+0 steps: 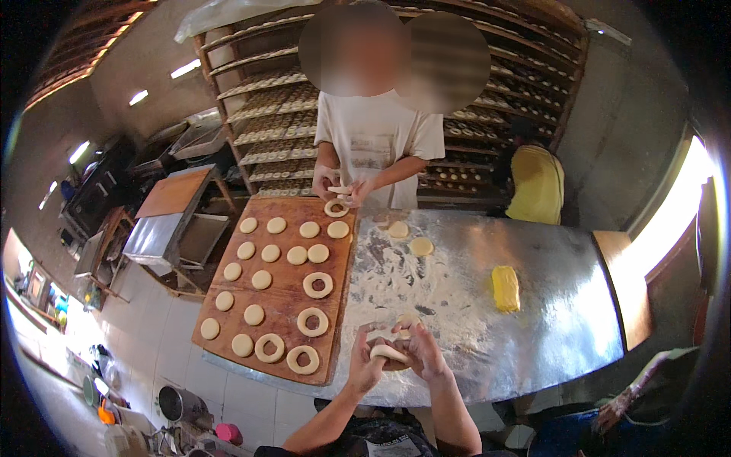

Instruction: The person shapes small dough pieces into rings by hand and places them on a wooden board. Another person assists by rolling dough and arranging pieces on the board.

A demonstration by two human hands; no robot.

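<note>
My left hand (pixel 367 359) and my right hand (pixel 424 352) are both closed around one pale dough ring (pixel 389 353), raised over the near edge of the metal table. Just beyond my fingers lies a dough piece (pixel 406 321), partly hidden by them. To the left, a wooden board (pixel 293 286) carries several round dough discs (pixel 261 279) and several dough rings (pixel 312 321). Across the table, a co-worker in a white T-shirt (pixel 377 137) holds another dough ring (pixel 339 190) in both hands. One more ring (pixel 336 208) lies below those hands on the board.
Flour (pixel 396 266) coats the metal table (pixel 563 305), where two dough discs (pixel 421 246) lie at the far side. A yellow block (pixel 505 289) sits to the right. Racks (pixel 266 126) of dough stand behind. A person in yellow (pixel 535 183) and another person's arm (pixel 632 392) are at right.
</note>
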